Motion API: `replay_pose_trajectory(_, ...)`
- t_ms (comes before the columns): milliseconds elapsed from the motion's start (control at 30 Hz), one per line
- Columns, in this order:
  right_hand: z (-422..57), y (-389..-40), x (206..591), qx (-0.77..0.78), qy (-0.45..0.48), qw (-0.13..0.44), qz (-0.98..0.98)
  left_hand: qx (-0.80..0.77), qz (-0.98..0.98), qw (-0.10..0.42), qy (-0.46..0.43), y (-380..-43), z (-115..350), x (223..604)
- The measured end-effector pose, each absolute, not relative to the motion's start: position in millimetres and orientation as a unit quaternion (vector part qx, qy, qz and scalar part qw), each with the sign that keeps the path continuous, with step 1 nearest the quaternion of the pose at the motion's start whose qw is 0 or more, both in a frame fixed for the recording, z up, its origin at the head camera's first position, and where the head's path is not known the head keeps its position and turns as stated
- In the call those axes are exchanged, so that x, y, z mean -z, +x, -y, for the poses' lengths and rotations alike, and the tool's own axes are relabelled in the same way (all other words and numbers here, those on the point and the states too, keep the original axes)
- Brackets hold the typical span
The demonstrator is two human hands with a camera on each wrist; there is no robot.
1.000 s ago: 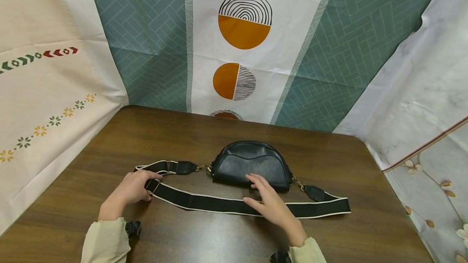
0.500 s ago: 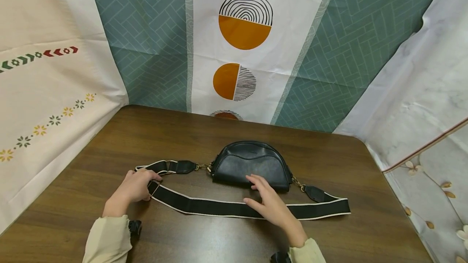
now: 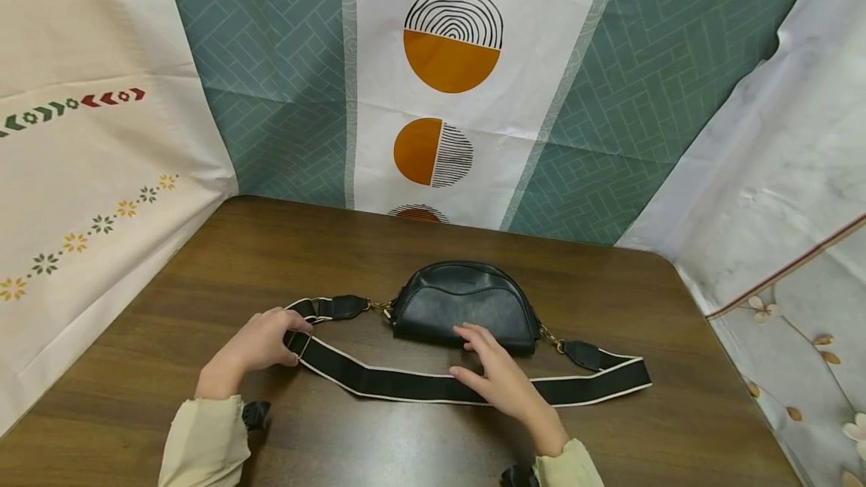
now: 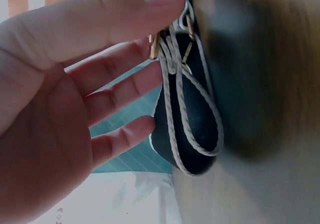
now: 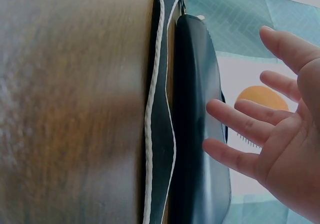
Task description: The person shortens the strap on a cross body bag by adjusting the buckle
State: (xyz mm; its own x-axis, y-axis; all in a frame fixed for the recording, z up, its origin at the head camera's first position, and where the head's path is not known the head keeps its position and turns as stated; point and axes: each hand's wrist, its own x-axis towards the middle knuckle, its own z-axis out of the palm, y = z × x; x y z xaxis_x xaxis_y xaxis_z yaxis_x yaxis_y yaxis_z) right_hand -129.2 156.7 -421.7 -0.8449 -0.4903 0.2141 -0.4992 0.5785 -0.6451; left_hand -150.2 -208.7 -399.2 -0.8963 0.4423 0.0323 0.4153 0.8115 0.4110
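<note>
A black half-moon handbag [image 3: 463, 303] stands on the wooden table, its flap facing me. Its wide black shoulder strap [image 3: 399, 384], edged in white, lies in a long loop in front and joins the bag by gold clips on both sides. At the strap's left bend my left hand [image 3: 260, 340] pinches it beside the metal slider [image 3: 305, 345]. In the left wrist view the thumb lies over the strap, fingers on the other side, and the folded end [image 4: 202, 134] hangs below. My right hand [image 3: 504, 382] hovers over the strap before the bag, fingers spread, holding nothing.
The brown table [image 3: 338, 246] meets a patterned cloth [image 3: 284, 96] at the back. More cloth hangs on the left and right sides. Dark wrist-worn devices [image 3: 255, 415] sit at both cuffs.
My left hand has shifted to the right, drawing the strap's left bend toward the bag. The strap's front stretch now bows slightly. Bag and right hand stay in place.
</note>
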Motion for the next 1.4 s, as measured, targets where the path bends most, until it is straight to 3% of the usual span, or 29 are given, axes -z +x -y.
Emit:
replay_pose_trajectory(733,-154,-130,421,-0.381,0.284,0.021,0.880,-0.324,-0.906,0.027,0.270,-148,186,374)
replay_pose_trajectory(1400,-139,-130,416,-0.458,0.289,0.026,0.840,-0.415,-0.845,-0.075,0.328,-151,147,358)
